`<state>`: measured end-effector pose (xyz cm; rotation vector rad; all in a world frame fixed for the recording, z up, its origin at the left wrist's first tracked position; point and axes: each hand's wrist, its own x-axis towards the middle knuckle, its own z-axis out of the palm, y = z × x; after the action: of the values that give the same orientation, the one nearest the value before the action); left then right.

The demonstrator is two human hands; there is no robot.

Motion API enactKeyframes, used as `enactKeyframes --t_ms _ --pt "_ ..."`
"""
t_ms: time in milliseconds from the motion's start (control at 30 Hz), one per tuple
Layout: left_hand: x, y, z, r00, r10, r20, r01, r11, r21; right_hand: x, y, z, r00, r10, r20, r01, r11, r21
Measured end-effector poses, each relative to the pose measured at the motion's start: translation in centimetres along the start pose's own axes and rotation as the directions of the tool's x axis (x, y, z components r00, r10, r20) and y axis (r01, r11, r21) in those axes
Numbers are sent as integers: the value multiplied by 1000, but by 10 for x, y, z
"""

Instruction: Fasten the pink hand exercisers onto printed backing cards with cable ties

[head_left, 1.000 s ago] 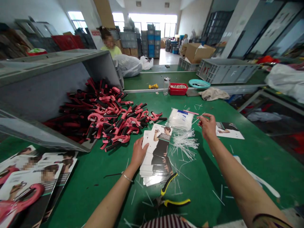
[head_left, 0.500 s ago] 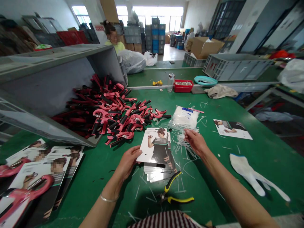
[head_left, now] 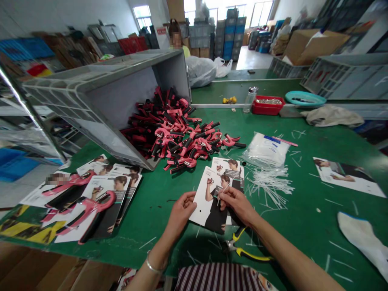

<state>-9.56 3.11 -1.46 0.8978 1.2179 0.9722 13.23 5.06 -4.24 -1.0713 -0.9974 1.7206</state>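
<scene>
My left hand (head_left: 182, 212) is closed on the left edge of a printed cardboard card (head_left: 202, 202), which lies tilted above a stack of similar cards (head_left: 235, 166). In my right hand (head_left: 238, 205) a thin white cable tie (head_left: 223, 191) is pinched between thumb and fingers, in front of the card's right side. Loose cable ties (head_left: 271, 184) lie spread to the right of the cards. Yellow-and-black cutting pliers (head_left: 253, 255) rest below my right wrist, partly hidden. Pink-and-black hand grip strengtheners (head_left: 194, 141) form a heap beyond the cards.
A grey crate (head_left: 117, 133) lies on its side behind the heap. Carded hand grips (head_left: 103, 206) sit at left. To the right are a bag of ties (head_left: 266, 149), a single card (head_left: 348, 178) and a white glove (head_left: 363, 238). A red tray (head_left: 267, 106) stands farther back.
My right hand has moved from the loose ties to the card, bringing a cable tie. The card in my left hand is tilted and lower. The view has turned left.
</scene>
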Motion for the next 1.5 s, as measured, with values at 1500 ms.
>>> enactKeyframes --t_ms 1500 --pt "35 -10 30 954 -89 287 31 979 199 -9 2 -9 994 -105 18 106 974 -200"
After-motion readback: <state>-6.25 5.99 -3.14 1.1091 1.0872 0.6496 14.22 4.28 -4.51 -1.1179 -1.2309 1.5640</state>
